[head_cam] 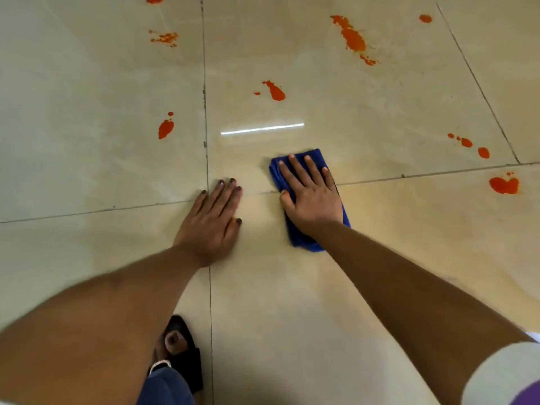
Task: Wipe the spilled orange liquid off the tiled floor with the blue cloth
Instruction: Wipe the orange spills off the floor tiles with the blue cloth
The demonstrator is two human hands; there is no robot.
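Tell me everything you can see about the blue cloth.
The blue cloth is deep blue, soft-looking fabric, folded into a rough oblong pad. It lies flat on the tiled floor, across a grout line, angled slightly so its far end leans left. The right hand presses on it, fingers straight and spread, covering most of its middle; only its far edge, left edge and near end show. No orange stain shows on its visible parts. The left hand rests on the floor beside it, apart.
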